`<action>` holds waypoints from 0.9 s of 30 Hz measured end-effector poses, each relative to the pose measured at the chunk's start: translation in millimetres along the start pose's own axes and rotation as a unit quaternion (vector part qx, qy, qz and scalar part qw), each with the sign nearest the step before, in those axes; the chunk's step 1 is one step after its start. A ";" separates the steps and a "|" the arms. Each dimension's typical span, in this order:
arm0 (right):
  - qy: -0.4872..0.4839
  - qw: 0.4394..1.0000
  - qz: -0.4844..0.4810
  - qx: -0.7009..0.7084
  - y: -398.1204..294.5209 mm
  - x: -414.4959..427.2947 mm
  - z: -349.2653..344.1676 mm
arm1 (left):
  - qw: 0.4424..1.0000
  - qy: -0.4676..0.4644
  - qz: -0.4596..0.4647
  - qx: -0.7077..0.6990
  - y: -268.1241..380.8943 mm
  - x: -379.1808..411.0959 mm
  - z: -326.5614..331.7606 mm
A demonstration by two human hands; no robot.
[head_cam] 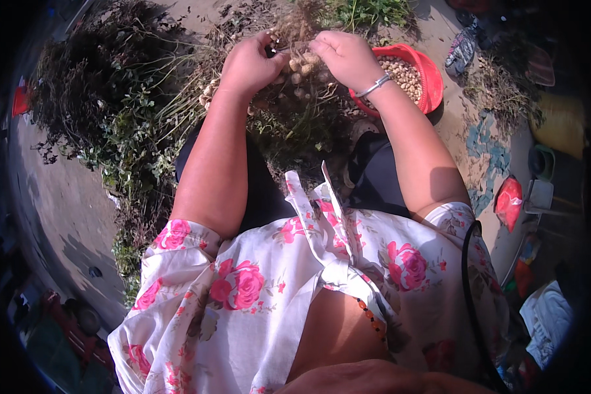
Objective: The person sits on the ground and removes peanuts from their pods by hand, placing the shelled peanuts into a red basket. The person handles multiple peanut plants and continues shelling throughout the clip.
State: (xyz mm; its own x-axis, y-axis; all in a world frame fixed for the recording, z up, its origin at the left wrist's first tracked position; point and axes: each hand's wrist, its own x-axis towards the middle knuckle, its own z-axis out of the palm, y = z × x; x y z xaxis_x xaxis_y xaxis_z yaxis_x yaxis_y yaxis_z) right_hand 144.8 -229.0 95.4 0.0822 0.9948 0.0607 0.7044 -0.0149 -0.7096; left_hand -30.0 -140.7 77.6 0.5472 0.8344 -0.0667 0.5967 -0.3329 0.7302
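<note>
In front of my knees, a peanut plant [303,64] is held with its dry roots up and pale pods hanging in a cluster. My left hand [252,65] curls around its left side, with thumb and forefinger close to some pods. On the other side, the bent fingers of my right hand [345,55] pinch at the roots; a silver bangle [373,85] circles that wrist. Both sets of fingertips are partly hidden. Just right of my right hand stands a red plastic basin [432,81] with many loose peanuts [405,75] in it.
A large heap of pulled peanut plants [123,113] spreads along the left. Green foliage [374,12] lies beyond my hands. More dried plants [497,93], teal flakes [487,143] and a red bag [508,203] are on the concrete ground [64,182] or beside it at right.
</note>
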 end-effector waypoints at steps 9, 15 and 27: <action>-0.196 0.767 -0.068 0.607 -11.9 -4.7 -32.0 | 0.999 -0.016 -0.035 0.012 6.7 -1.8 -14.9; -0.050 0.900 0.202 0.384 13.4 -0.3 0.2 | 0.999 -0.012 -0.029 -0.041 -16.2 3.5 -5.4; -0.009 0.997 -0.012 0.074 -16.3 -5.7 12.3 | 0.999 -0.020 -0.030 -0.035 -10.1 6.3 4.2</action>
State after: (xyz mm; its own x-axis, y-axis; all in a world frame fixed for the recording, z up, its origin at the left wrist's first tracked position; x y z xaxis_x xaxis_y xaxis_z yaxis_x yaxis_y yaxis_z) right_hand 124.2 -233.2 98.0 0.0532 0.9963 0.0672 0.5942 0.0225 -0.8040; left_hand -30.1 -133.9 67.0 0.5359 0.8331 -0.1373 0.5871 -0.2508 0.7696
